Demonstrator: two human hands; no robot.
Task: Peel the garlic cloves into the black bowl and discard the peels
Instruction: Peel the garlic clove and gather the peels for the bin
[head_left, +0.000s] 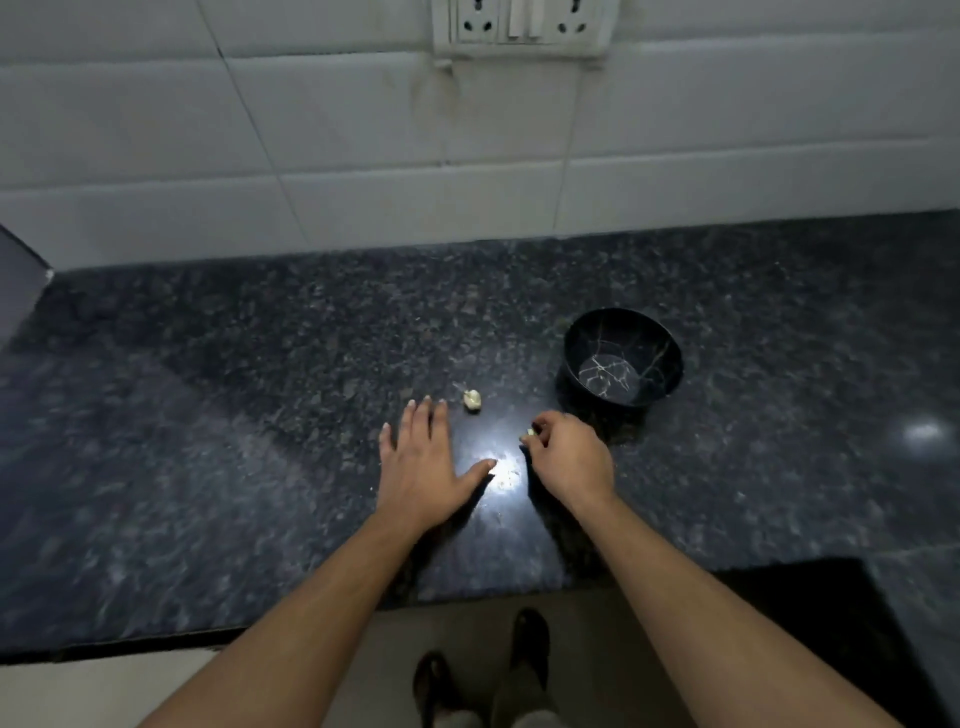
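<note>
A pale garlic piece (472, 400) lies on the dark granite counter (260, 415), just beyond my left fingertips. My left hand (423, 465) lies flat on the counter with its fingers straight and spread. To the right, my right hand (569, 457) has curled fingers that pinch a small pale garlic clove (531, 432) at the fingertips. The black bowl (623, 358) with white marble veins stands upright behind and to the right of my right hand; I see nothing inside it.
A white tiled wall (363, 156) rises behind the counter, with a socket panel (519, 26) at the top. The counter's front edge runs below my forearms, and it steps back at the lower right. Floor and feet show below. A bright light glare sits between my hands.
</note>
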